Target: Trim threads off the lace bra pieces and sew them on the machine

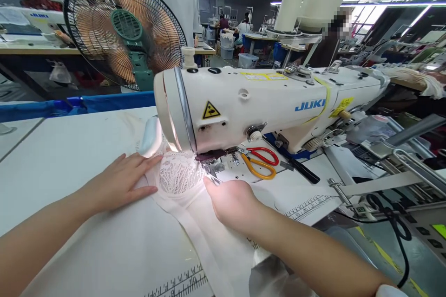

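The white lace cup lies at the frame's centre, between both hands, its upper right edge close against the presser foot. A long band runs from it toward the bottom of the frame. The cup is just right of the left hand, whose fingers are spread flat at its edge, gripping nothing visible. The right hand is nearer the presser foot, fingers curled at the cup's right side; I cannot tell if they pinch cloth or a thin metal piece there. The sewing machine blocks the way above. Scissors and a black handle lie right of centre on the bench; a fan stands upper left
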Motion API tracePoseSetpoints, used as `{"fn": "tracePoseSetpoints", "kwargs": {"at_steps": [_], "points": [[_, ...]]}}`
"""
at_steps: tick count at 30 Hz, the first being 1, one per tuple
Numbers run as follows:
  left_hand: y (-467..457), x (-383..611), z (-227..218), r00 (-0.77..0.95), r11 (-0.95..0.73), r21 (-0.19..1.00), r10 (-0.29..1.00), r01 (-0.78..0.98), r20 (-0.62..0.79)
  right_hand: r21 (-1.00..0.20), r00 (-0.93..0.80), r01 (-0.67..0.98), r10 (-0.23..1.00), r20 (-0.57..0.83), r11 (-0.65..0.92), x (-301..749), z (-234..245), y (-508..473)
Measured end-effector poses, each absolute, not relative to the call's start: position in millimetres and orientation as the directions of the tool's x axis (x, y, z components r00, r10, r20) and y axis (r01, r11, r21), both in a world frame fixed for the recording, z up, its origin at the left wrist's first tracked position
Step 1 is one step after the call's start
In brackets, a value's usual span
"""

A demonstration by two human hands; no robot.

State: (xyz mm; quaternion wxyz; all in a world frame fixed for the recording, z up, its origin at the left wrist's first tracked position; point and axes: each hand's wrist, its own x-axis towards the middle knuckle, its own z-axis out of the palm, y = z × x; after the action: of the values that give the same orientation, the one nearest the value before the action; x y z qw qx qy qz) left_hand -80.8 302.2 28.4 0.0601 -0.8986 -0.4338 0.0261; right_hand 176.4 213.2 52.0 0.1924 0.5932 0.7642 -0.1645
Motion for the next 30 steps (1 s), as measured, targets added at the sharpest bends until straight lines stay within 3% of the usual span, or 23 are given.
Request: {"fn": "tracePoseSetpoints", "kwargs": {"at_steps": [4, 7, 9, 13, 20, 30], "points": [[296.6, -76.5, 32.4, 0.533, -0.523, -0.125, 0.844, 0.843, 0.061, -0.043, -0.240, 0.968, 0.858, -0.454, 0.248, 178.3, 48.9, 212.3], [265.9, -64.4, 29.9, 0.492, -0.488, -0.079, 0.839, 0.869, 0.232, -0.109, -0.285, 0.958, 0.878, -0.385, 0.264, 185.4, 50.0, 205.5], [235.8, -51.3, 26.8, 0.548, -0.570, -0.049, 0.759, 0.821, 0.351, -0.145, -0.329, 0.943, 0.893, -0.307, 0.298, 191.1, 48.7, 199.5], [188.9, -23.2, 14.0, 0.706, -0.740, 0.000, 0.642, 0.673, 0.298, -0.144, -0.445, 0.891, 0.889, -0.102, 0.430, 201.0, 35.3, 189.3], [187.0, -11.6, -13.0, 0.739, -0.773, -0.069, 0.570, 0.630, 0.358, -0.159, -0.478, 0.850, 0.862, 0.169, 0.502, 209.8, 6.7, 183.6], [196.0, -14.1, -11.6, 0.749, -0.756, -0.147, 0.564, 0.638, 0.349, -0.164, -0.463, 0.855, 0.866, 0.186, 0.492, 208.7, 1.9, 185.2]]}}
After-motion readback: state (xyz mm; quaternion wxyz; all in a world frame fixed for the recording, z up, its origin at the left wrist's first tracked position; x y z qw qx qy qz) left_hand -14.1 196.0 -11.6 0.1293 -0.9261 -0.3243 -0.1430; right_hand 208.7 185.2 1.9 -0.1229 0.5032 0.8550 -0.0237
